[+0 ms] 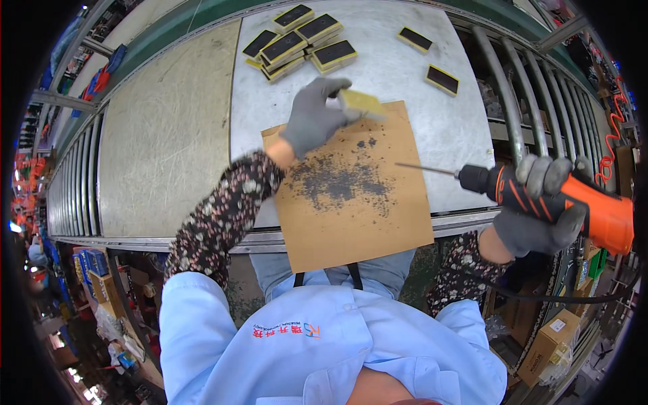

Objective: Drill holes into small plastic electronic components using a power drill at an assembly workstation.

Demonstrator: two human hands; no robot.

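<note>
My left hand [316,116], in a grey glove, grips a yellow-edged block [362,103] between thumb and fingers, its pale yellow face showing. It hovers above the far edge of a cardboard sheet [398,229] strewn with dark crumbs [344,182]. My gloved right hand [540,206] is wrapped round an orange and black power drill [601,214]. The drill's long thin bit [426,168] points left, over the right part of the cardboard and apart from the block. Beyond the left hand lies a pile of similar blocks [283,47] with black tops and yellow sides.
Two more black-topped blocks lie apart at the far right: one block [415,39] and a nearer block [443,79]. Metal rollers [506,94] flank the light metal plate [459,135] on the right. A black cable [574,298] trails below the drill. Cardboard boxes [550,344] stand lower right.
</note>
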